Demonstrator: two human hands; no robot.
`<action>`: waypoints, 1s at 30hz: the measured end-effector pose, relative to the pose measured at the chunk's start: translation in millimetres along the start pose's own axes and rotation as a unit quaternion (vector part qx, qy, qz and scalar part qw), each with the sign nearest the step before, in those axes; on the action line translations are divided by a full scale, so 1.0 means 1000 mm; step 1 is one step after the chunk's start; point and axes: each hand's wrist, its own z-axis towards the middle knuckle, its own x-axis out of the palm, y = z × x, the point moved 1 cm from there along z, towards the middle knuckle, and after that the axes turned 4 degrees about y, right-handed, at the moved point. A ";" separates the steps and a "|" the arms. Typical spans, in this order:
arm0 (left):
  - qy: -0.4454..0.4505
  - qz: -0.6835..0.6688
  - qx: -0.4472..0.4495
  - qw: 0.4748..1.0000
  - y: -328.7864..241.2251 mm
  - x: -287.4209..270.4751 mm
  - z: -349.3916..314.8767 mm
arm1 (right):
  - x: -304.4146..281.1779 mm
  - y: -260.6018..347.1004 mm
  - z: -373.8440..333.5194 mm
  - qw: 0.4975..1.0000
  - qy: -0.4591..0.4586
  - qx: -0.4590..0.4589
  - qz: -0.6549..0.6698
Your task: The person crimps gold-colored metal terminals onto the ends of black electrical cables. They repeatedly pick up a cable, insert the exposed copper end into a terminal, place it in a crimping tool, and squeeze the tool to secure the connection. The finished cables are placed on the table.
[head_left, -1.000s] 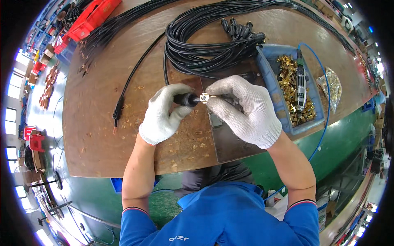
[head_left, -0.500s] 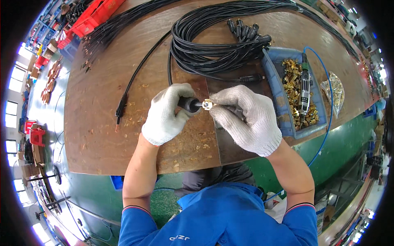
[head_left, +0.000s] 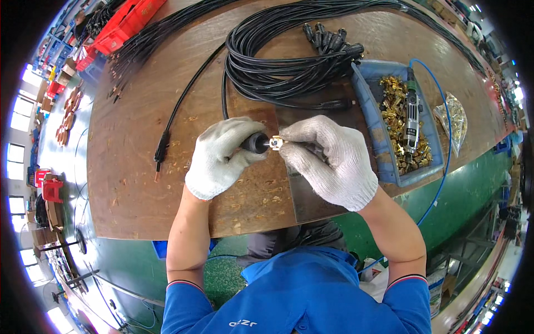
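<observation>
Both my hands wear white knit gloves and meet above the wooden table. My left hand (head_left: 222,158) is closed round a black cable connector (head_left: 257,143), whose end points to the right. Between finger and thumb, my right hand (head_left: 334,161) pinches a small brass fitting (head_left: 276,143) against the connector's tip. How far the fitting sits on the tip cannot be made out. A black cable (head_left: 224,94) runs from near my left hand up to a large coil (head_left: 278,55). Left of that hand, another cable end (head_left: 161,150) with a bare copper tip lies on the wood.
To the right, a blue bin (head_left: 364,111) holds many brass fittings (head_left: 392,106) and a powered screwdriver (head_left: 411,122) with a blue hose (head_left: 445,122). A clear bag (head_left: 453,122) of small parts lies beyond it. A red crate (head_left: 125,25) stands at the far left.
Both hands have shifted slightly left, with the connector and fitting still held together. The grips look the same; the whole view has moved a little.
</observation>
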 end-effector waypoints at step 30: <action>0.085 0.191 0.049 0.977 -0.008 0.012 0.025 | 0.009 -0.058 0.011 0.998 0.023 0.012 -0.065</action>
